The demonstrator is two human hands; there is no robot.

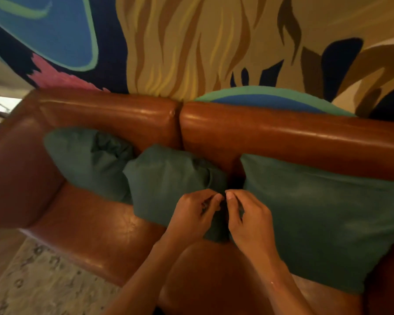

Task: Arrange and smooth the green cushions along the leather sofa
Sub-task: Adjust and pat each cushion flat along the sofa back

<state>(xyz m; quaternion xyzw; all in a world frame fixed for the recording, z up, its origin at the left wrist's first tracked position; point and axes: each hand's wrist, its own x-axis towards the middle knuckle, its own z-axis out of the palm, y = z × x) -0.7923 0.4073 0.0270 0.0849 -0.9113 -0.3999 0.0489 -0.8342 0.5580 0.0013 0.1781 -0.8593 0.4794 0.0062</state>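
Note:
Three green cushions lean against the back of the brown leather sofa [282, 133]. The left cushion [87, 160] is crumpled beside the armrest. The middle cushion [168, 178] overlaps it and is creased at its right edge. The right cushion [328, 212] is the largest and lies flat. My left hand [193, 214] and my right hand [248, 217] meet at the middle cushion's right edge, fingers curled, each pinching the green fabric there. Which cushion the right hand's fabric belongs to is unclear.
The sofa's left armrest [16, 173] bulges at the left. A pale patterned rug [39, 283] covers the floor at the lower left. A colourful painted mural [191, 42] fills the wall behind the sofa. Bare seat leather [96, 228] shows in front of the cushions.

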